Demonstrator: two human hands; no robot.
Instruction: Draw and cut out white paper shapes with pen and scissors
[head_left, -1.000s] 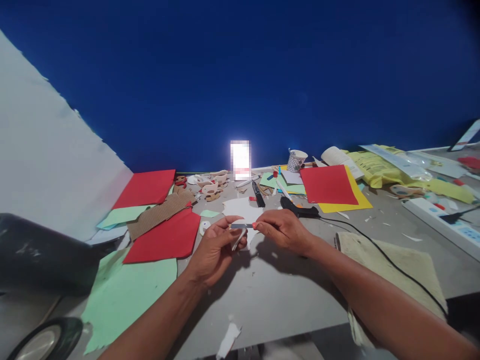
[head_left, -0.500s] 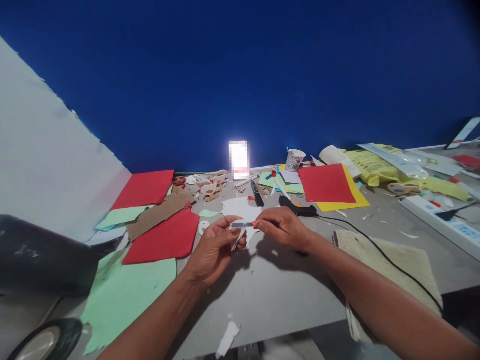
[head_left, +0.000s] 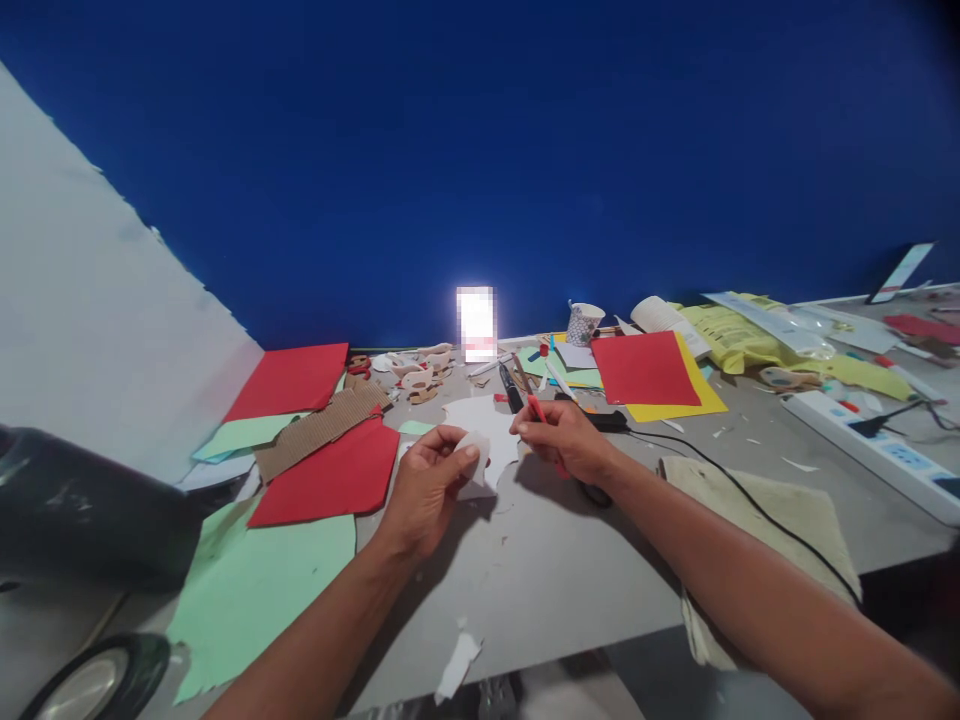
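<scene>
My left hand [head_left: 427,488] pinches a small white paper piece [head_left: 475,462] between thumb and fingers, just above the grey table [head_left: 540,570]. Close to its right, my right hand [head_left: 564,440] is closed round a red-handled craft knife [head_left: 537,410] whose handle end sticks up past the fingers. Both hands hover over a larger white paper cutout [head_left: 484,422] lying flat on the table.
Red sheets [head_left: 330,472], corrugated cardboard [head_left: 319,428] and green paper [head_left: 255,580] lie left. A black glue gun [head_left: 606,420] with its cord, a marker [head_left: 511,388], a red-on-yellow sheet [head_left: 645,370], a paper cup [head_left: 580,324], a beige cloth [head_left: 757,520] and a power strip [head_left: 870,440] lie right. Scraps litter the front edge.
The knife blade has left the paper; my right hand has drawn back and tilted the red handle up. My left hand has turned the small white piece flat towards me.
</scene>
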